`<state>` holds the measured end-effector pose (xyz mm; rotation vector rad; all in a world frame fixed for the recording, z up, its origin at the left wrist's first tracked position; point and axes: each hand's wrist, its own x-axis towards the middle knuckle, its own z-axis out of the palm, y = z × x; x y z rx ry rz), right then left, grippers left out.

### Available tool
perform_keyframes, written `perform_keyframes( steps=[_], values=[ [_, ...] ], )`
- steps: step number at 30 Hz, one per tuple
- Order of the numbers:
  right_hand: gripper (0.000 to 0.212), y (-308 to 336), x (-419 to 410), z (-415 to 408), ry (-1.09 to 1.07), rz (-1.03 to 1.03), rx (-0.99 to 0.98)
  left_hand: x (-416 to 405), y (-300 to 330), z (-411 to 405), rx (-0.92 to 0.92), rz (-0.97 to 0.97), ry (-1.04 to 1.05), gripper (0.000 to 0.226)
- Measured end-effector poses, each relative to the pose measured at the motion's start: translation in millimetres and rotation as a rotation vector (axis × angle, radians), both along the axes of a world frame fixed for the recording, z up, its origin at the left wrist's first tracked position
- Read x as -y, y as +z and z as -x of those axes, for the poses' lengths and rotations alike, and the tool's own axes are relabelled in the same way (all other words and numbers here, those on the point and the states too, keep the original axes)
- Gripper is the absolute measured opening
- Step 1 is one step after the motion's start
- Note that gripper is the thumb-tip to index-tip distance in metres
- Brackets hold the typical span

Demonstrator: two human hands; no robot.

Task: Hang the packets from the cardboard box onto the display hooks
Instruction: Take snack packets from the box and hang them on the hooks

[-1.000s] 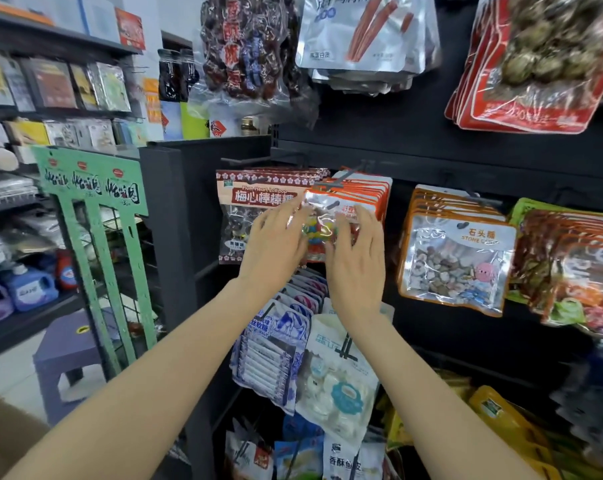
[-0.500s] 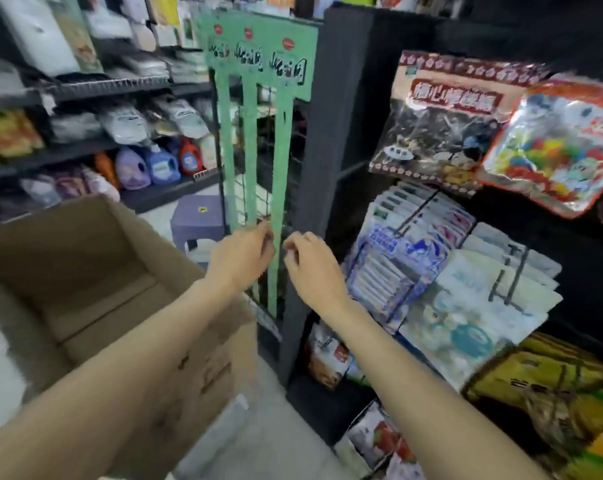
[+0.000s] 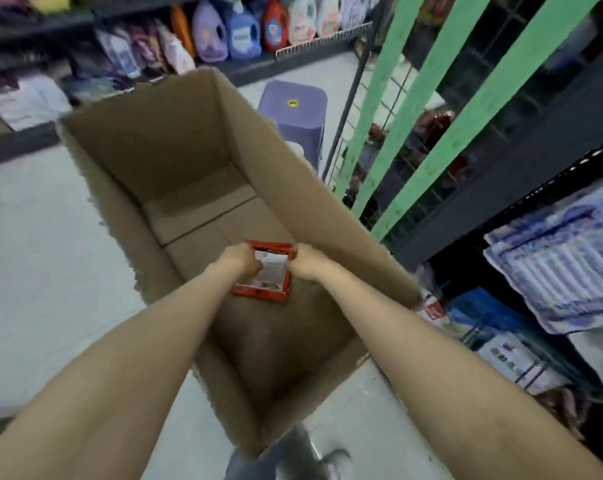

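Fingers of both hands close on the red-edged packets (image 3: 263, 271) lying on the floor of the cardboard box (image 3: 175, 140): the left hand (image 3: 242, 262) curls over their left side, the right hand (image 3: 305, 263) takes the far right corner, though blur hides how firmly either one pinches. Several packets seem stacked here, back face up; I cannot tell how many. This looks like the pick-up step, with nothing lifted clear yet. Next comes raising the stack out between the tall box walls and carrying it right, toward the dark display rack (image 3: 522, 188), whose hooks are not clearly visible here.
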<state>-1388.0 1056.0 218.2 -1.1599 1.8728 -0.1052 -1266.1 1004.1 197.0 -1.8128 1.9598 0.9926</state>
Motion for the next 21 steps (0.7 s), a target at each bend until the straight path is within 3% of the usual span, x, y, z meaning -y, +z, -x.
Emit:
perform_keyframes(
  steps=[4,8,11,15,18,21],
  values=[
    [0.034,-29,13,1,-0.283,-0.14,0.164,14,-35,-6,-0.143,-0.267,0.241,0.041],
    [0.039,-52,12,-13,-0.557,-0.296,0.302,23,-51,-5,-0.155,-0.314,0.335,0.043],
    [0.036,-57,13,-21,-0.684,-0.278,0.369,28,-55,-8,-0.181,-0.386,0.401,0.041],
    [0.035,-60,18,-24,-0.727,-0.231,0.358,38,-54,-16,-0.105,-0.228,0.402,0.051],
    [0.037,-51,17,-25,-0.848,-0.229,0.514,41,-39,-16,-0.08,-0.117,0.404,0.056],
    [0.037,-36,14,-24,-0.967,-0.128,0.641,43,-27,-15,-0.173,-0.02,0.47,0.041]
  ],
)
